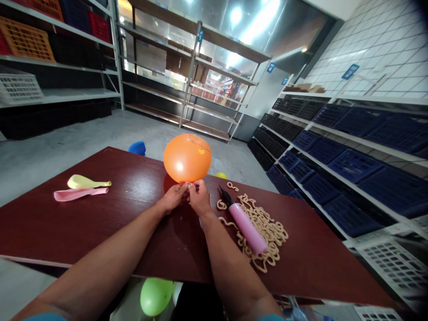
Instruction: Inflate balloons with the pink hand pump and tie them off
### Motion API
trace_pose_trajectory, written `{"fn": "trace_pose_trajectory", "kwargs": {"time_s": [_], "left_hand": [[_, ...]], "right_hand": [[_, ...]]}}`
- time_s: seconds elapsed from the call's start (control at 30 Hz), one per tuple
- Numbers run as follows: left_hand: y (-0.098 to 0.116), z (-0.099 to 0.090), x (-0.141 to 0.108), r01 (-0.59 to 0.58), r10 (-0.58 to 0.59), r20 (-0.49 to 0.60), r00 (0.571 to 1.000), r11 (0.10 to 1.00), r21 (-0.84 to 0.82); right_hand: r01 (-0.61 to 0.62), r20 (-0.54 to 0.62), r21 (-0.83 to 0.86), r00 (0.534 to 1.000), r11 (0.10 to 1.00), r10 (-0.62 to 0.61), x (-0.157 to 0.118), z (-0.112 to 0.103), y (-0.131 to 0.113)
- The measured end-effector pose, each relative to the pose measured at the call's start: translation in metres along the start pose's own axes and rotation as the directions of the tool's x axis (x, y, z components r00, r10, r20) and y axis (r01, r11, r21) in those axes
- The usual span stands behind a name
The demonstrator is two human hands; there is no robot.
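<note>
An inflated orange balloon point(185, 158) stands above the far part of the dark red-brown table point(133, 178), its neck pointing down toward me. My left hand point(174, 197) pinches at the neck from the left. On the right side of the neck, the fingers of my right hand point(199, 198) are closed close against those of the left. The neck's end is mostly hidden by my fingertips. Just right of my right hand lies a pink balloon pump point(248, 228) with a black nozzle, resting on a pile of beige rubber-like strips point(267, 229).
Uninflated yellow point(83, 182) and pink balloons point(78, 194) lie on the table's left. A green balloon point(156, 295) is below the near edge. Shelves with dark blue crates point(354, 166) line the right; a blue object point(137, 148) shows behind the table.
</note>
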State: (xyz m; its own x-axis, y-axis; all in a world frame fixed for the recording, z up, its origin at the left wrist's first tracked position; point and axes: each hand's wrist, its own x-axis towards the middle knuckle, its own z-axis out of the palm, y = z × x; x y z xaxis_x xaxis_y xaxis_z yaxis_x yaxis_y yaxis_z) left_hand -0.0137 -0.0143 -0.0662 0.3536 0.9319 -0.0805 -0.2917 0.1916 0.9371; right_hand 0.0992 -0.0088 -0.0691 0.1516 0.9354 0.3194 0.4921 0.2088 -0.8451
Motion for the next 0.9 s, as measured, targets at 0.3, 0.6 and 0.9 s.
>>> {"fn": "trace_pose_trajectory", "kwargs": {"time_s": [0.3, 0.6, 0.9], "left_hand": [[-0.007, -0.007, 0.009, -0.018, 0.027, -0.085, 0.996, 0.994, 0.109], [0.0, -0.007, 0.006, 0.025, -0.023, -0.086, 0.996, 1.0, 0.018], [-0.001, -0.012, 0.007, 0.009, -0.005, -0.105, 0.994, 0.999, 0.031]], "right_hand": [[0.185, -0.026, -0.082, 0.982, 0.979, -0.187, -0.002, -0.002, -0.001], [-0.053, 0.135, 0.38, 0.991, 0.923, 0.001, 0.001, 0.001, 0.001], [-0.188, 0.254, 0.484, 0.965, 0.855, 0.068, 0.002, 0.0, -0.001]]}}
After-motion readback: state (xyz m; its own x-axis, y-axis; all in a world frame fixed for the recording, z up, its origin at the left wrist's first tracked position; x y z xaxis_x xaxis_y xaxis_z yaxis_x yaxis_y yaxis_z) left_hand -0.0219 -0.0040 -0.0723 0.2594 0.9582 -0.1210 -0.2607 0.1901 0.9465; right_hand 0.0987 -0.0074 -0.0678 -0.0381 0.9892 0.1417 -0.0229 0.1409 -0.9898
